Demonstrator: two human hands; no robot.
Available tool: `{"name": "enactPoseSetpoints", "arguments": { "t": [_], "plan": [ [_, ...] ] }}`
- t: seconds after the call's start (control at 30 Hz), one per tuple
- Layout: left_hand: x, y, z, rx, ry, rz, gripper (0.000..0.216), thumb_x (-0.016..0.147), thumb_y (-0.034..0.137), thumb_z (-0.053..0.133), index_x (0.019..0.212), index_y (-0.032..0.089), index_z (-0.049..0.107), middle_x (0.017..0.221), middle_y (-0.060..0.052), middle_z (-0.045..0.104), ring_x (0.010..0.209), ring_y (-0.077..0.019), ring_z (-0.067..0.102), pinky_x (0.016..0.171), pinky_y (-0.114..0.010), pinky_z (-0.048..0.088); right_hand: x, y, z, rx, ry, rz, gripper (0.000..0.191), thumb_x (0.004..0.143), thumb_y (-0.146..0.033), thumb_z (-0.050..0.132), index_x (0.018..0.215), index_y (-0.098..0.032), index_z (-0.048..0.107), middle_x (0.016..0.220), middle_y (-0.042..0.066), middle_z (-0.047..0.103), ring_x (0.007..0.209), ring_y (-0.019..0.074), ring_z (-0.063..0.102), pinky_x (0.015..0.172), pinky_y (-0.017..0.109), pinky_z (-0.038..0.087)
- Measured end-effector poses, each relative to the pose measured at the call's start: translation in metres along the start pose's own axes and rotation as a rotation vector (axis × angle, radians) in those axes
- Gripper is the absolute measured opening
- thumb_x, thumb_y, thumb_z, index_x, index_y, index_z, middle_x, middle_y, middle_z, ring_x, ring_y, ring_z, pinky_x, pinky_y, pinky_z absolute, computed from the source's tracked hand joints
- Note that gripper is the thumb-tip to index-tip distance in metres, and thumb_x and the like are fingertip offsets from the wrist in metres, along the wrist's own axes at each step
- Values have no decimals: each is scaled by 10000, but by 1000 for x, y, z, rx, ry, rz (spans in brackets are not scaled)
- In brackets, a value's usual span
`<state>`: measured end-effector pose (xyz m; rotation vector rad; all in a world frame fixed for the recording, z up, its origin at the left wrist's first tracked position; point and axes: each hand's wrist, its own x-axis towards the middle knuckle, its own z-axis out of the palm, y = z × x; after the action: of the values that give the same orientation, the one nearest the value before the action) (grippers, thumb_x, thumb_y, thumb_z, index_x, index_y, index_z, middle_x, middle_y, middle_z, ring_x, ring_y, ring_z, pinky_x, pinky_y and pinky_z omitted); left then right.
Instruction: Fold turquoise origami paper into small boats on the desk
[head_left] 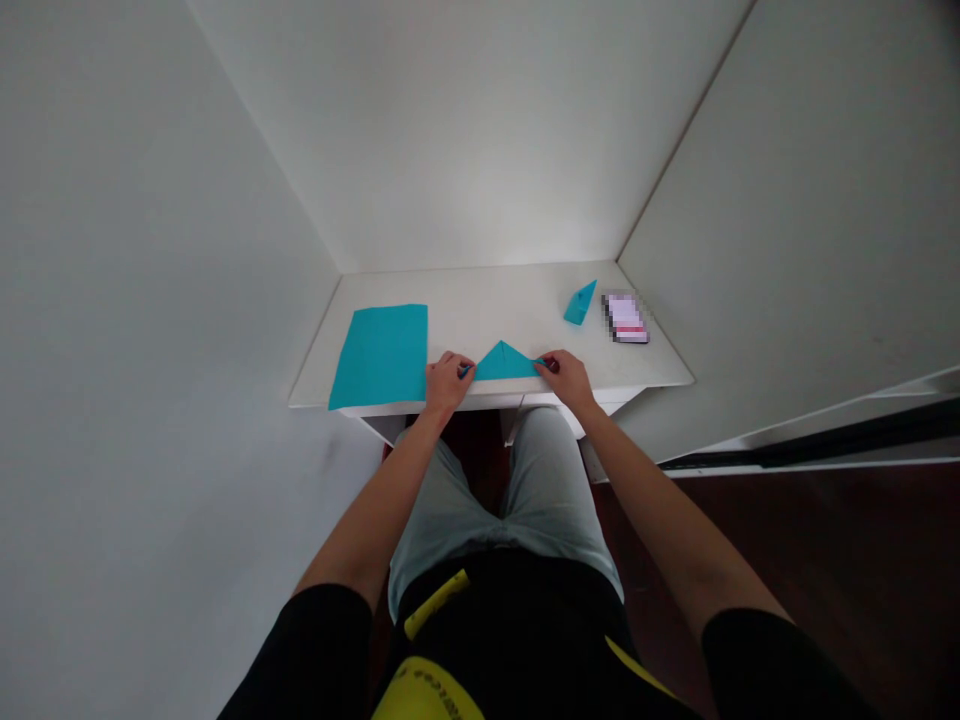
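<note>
A blue sheet of paper folded into a low triangle (504, 362) lies near the front edge of the white desk (480, 300), its peak pointing to the wall. My left hand (449, 380) pinches its left corner, and my right hand (564, 376) pinches the right one. Both corners are partly hidden by my fingers. Left of my left hand is a stack or sheet of flat blue paper (381, 355), which reaches over the desk's front edge. Beyond my right hand stands a small folded blue paper piece (580, 303).
At the desk's right end lies a phone-like object (625, 318), its picture blurred into blocks. White walls close in the desk at the back, left and right. A drawer front (551, 403) sits under the desktop, above my legs.
</note>
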<state>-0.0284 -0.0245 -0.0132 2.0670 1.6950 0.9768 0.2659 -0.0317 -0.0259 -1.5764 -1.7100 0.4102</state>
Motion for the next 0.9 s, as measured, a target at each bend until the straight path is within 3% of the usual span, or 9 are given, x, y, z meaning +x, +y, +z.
{"name": "enactPoseSetpoints", "arguments": {
  "t": [0.17, 0.4, 0.53, 0.67, 0.77, 0.9],
  "plan": [
    [-10, -9, 2, 58, -33, 191, 128, 1006, 298, 715, 994, 235, 827, 1025, -73, 769, 956, -232, 711, 919, -394, 494, -9, 4, 1, -68, 32, -119, 225, 995, -399, 658, 910, -213, 752, 928, 96, 686, 819, 248, 634, 837, 415, 550],
    [-28, -15, -8, 213, -120, 438, 306, 1065, 413, 621, 1267, 252, 785, 1329, -97, 752, 1126, -288, 659, 973, -452, 481, -11, 3, -2, -204, 1, -242, 287, 1074, -369, 553, 984, -201, 767, 993, 138, 683, 975, 302, 627, 927, 454, 525],
    [-34, -15, -11, 261, -128, 461, 374, 1060, 444, 619, 1362, 263, 743, 1426, -99, 719, 1203, -311, 624, 1023, -482, 469, -29, -5, -6, -381, -91, -331, 379, 1108, -414, 486, 1270, -194, 749, 1248, 179, 706, 1138, 342, 606, 983, 493, 477],
    [-36, -16, -11, 230, -126, 457, 353, 1044, 444, 649, 1328, 267, 762, 1424, -104, 722, 1234, -307, 621, 1047, -486, 479, -60, -12, -9, -482, -109, -350, 550, 1115, -480, 453, 1561, -177, 559, 1514, 184, 615, 1326, 369, 534, 1065, 519, 428],
    [-37, -18, -12, 173, -137, 450, 277, 1026, 410, 689, 1250, 288, 796, 1373, -104, 744, 1240, -297, 636, 1059, -481, 486, -71, -13, -10, -466, -124, -320, 579, 1099, -473, 485, 1610, -202, 508, 1546, 179, 594, 1356, 373, 523, 1095, 522, 415],
    [-40, -20, -17, 41, -163, 409, 177, 1016, 351, 710, 1144, 317, 827, 1242, -87, 786, 1189, -270, 681, 1081, -467, 488, -69, -14, -13, -364, -144, -280, 505, 1057, -432, 569, 1523, -239, 604, 1457, 174, 636, 1317, 380, 549, 1085, 537, 427]
  ]
}}
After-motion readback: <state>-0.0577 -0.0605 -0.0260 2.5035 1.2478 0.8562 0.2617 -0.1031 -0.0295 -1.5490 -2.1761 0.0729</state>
